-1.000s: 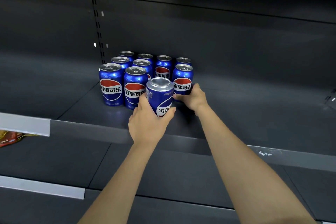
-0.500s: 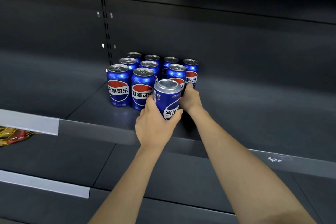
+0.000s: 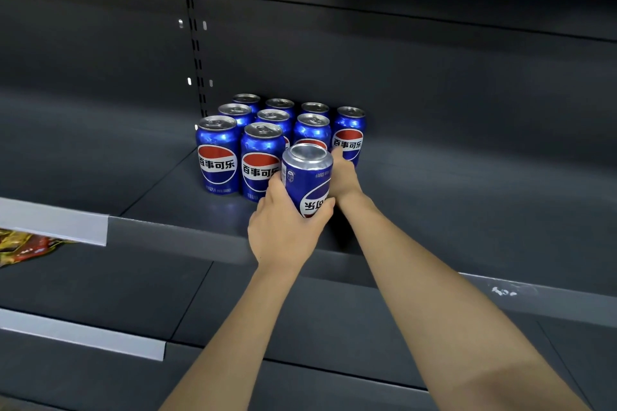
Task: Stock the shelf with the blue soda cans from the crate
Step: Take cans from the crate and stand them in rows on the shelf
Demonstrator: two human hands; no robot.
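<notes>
The left hand is wrapped around a blue Pepsi can, thumb on its left side and fingers curled round the right, low on the body. This held can is upside down: its plain concave base faces up and the logo lettering reads inverted. Its long axis stands close to vertical, leaning slightly toward the camera, and it hovers over the front of the dark metal shelf, just in front of the standing group.

The right hand reaches past the held can, its fingers up against the rightmost can of the group; most of the fingers are hidden behind the held can, so whether they grip or merely touch cannot be told.

The stocked cans stand upright in tight rows near the shelf's back left, pull-tab tops up, logos facing forward. A front-left can and its neighbour show full labels.

On the lower shelf at far left lies a yellow and red snack packet, beneath a pale price strip
</notes>
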